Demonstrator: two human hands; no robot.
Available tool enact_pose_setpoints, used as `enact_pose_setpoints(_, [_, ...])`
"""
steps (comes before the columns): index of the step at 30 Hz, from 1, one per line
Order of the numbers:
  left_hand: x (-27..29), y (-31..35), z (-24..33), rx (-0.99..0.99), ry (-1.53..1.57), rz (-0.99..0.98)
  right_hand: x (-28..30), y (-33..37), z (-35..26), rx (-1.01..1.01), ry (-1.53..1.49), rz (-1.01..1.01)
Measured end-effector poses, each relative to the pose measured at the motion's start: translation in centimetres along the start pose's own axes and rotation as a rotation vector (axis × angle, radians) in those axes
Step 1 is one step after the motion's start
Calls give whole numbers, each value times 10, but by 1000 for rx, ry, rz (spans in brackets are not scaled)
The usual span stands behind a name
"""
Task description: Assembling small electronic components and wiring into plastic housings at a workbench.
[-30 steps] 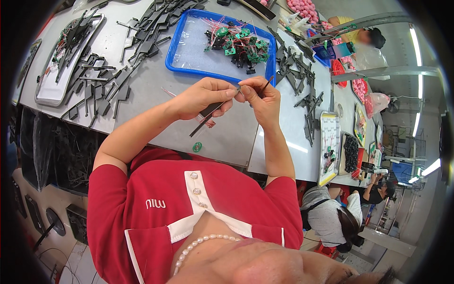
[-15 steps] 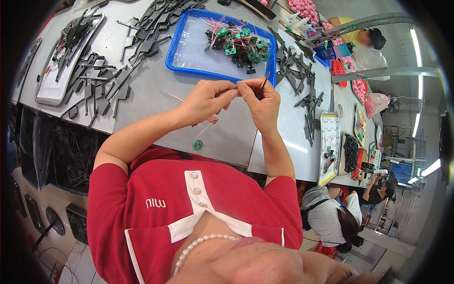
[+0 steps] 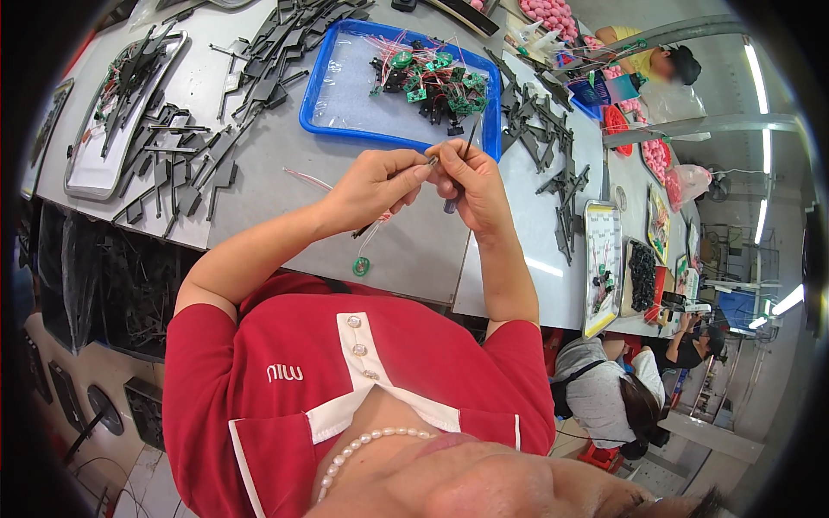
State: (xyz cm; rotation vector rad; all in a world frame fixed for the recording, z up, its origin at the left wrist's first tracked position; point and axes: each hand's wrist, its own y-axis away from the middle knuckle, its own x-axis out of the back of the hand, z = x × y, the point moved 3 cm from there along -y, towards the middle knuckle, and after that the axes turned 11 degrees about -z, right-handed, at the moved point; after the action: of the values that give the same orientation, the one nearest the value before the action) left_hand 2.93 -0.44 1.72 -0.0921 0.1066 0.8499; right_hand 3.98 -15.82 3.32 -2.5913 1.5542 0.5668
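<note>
My left hand (image 3: pixel 373 183) is closed in a pinch on a small wired part, mostly hidden by the fingers. Pink-and-white wires (image 3: pixel 380 226) trail beneath that hand, and a small green round circuit board (image 3: pixel 361 266) hangs from them near the table's front edge. Fingertips of my right hand (image 3: pixel 477 188) meet the left ones at the small part. Held across the right hand is a slim tool with a dark shaft (image 3: pixel 471 138) and a bluish end (image 3: pixel 450 206); its exact kind is unclear. Both hands are just in front of a blue tray (image 3: pixel 315 121).
Wired green circuit boards (image 3: pixel 440 82) with black parts are heaped in the blue tray. Black plastic brackets (image 3: pixel 259 86) lie left, others (image 3: pixel 561 173) right. A white tray (image 3: pixel 86 177) stands far left, a yellow-edged tray (image 3: pixel 602 324) right. Other people sit along the right.
The tool in my right hand has swung more upright, and its bluish end now shows below the fingers. My right hand has turned slightly; the left stays nearly in place.
</note>
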Motion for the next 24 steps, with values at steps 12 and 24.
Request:
enact_pose_setpoints(12, [-3, 0, 3, 18, 43, -1, -2, -1, -6, 63, 227, 22])
enact_pose_setpoints(24, [6, 1, 5, -44, 114, 57, -16, 18, -22, 103, 821, 64])
